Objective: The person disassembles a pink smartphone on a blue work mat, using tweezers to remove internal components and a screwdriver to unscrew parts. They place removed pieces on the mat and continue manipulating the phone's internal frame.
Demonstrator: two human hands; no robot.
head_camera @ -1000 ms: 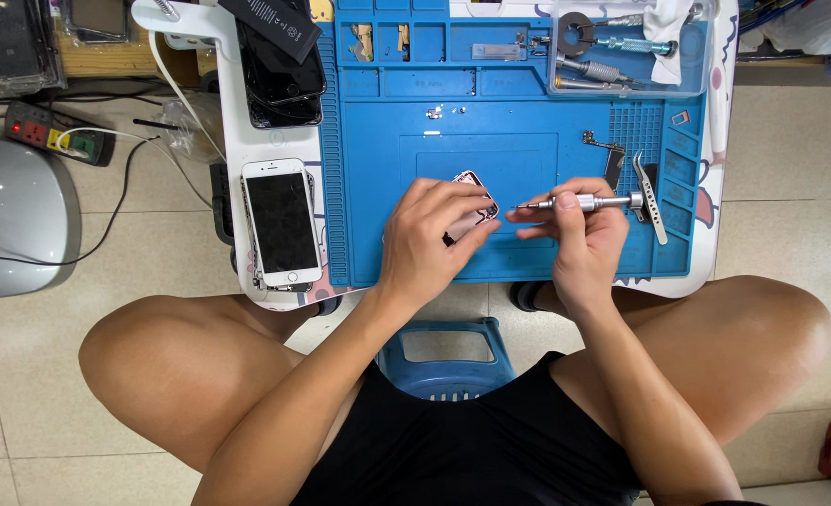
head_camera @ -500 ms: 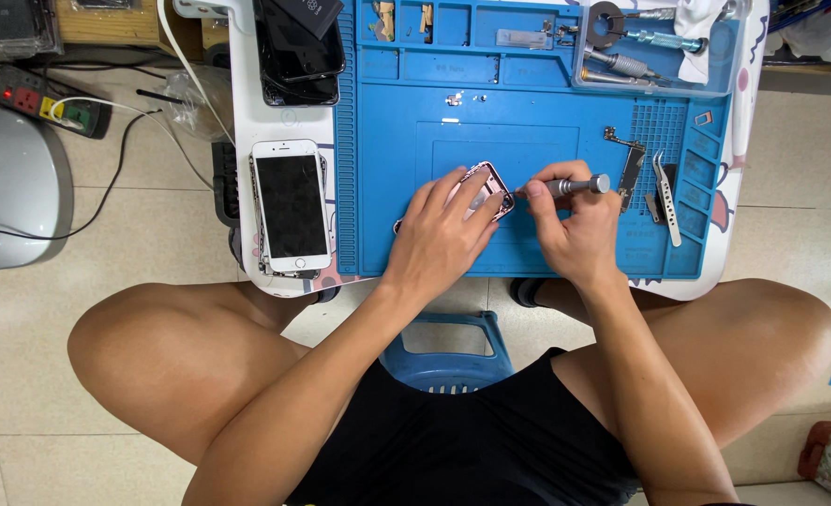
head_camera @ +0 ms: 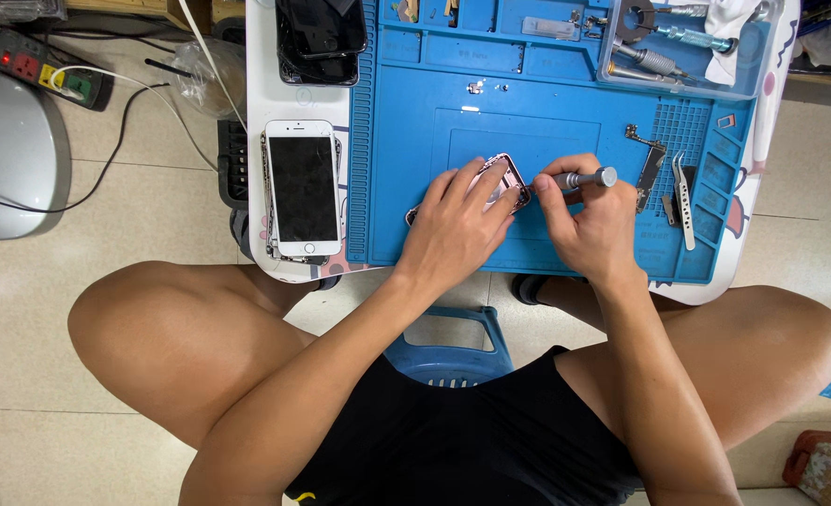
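Note:
A pink phone housing (head_camera: 501, 178) lies open on the blue work mat (head_camera: 528, 103). My left hand (head_camera: 453, 225) rests over it and pins it to the mat with spread fingers. My right hand (head_camera: 591, 225) grips a small silver screwdriver (head_camera: 586, 178), its tip against the housing's right edge. Most of the housing is hidden under my left hand.
A white phone (head_camera: 303, 187) lies face up left of the mat, dark phones (head_camera: 321, 37) behind it. Tweezers (head_camera: 685, 201) and a small circuit board (head_camera: 648, 169) lie at the right. A clear tray of tools (head_camera: 687, 47) sits at the back right. A power strip (head_camera: 45, 70) lies on the floor.
The view has shifted so the table sits lower and closer. My hands have stayed on the housing, and the screwdriver tip has come in against its right edge.

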